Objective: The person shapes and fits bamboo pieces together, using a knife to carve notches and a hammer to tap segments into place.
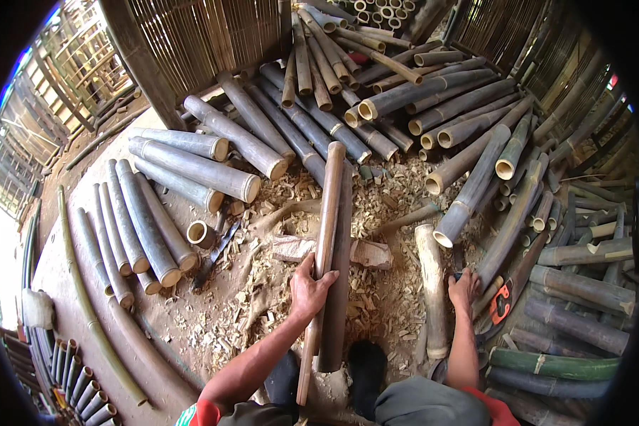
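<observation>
My left hand (pixel 310 290) is closed around a long, light-brown bamboo piece (pixel 328 206), which stands nearly lengthwise in front of me. Right beside it is a darker bamboo length (pixel 339 270), its lower end between my feet. Both cross over a short pale block of wood (pixel 370 253) lying on the ground. To the right, my right hand (pixel 464 290) is low with curled fingers; a small dark thing shows at its fingertips, too little of it to name. A pale stripped log (pixel 432 291) lies just left of that hand, and an orange-handled saw (pixel 501 302) to its right.
Wood chips (pixel 376 213) cover the ground around the block. Bamboo sections (pixel 199 167) lie at the left, with a large bamboo pile (pixel 468 106) at the back and more bamboo (pixel 582 291) on the right. A long blade (pixel 219 254) rests near a short bamboo ring (pixel 200 233).
</observation>
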The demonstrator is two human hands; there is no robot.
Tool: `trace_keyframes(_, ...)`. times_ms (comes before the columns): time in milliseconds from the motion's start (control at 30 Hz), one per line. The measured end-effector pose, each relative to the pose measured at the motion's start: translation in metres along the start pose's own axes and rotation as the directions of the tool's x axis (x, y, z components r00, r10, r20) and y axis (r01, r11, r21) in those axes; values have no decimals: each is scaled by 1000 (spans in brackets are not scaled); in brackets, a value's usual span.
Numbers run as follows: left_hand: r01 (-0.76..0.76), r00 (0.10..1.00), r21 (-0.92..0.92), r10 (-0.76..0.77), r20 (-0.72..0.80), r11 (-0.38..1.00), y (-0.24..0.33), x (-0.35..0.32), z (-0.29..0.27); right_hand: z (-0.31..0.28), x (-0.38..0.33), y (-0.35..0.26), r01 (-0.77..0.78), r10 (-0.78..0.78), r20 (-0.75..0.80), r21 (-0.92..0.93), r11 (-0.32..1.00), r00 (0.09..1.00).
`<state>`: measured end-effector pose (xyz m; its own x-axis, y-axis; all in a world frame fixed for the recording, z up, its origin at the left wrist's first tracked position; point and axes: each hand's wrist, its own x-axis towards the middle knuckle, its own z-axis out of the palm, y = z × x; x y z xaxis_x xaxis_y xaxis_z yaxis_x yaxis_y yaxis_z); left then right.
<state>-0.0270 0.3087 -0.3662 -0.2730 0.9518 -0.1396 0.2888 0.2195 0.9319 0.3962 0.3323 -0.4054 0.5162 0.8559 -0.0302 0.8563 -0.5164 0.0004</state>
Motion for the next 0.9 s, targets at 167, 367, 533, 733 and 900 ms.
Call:
trace_keyframes(167, 55, 998, 241, -49, -27, 969, -8, -8, -6, 19, 10, 16, 184, -188, -60, -59, 981, 980)
trace_keyframes(367, 159, 976, 308, -195, 92, 938, -16, -14, -9, 19, 36, 17, 243, -238, 63, -108, 964, 969)
trace_keyframes(533, 69, 995, 340, -87, 38, 938, -12, -28, -12, -7, 36, -3, 45, -56, 122, 94, 995, 991)
trace_keyframes(733, 87, 989, 348, -122, 81, 934, -33, -79, -31, -21, -19, 2, -292, 207, 256, 941, 172, 944)
trace_keyframes(900, 162, 956, 193, -203, 212, 968, -21, -111, -42, -71, -110, -24, -363, -159, 340, 920, -150, 927)
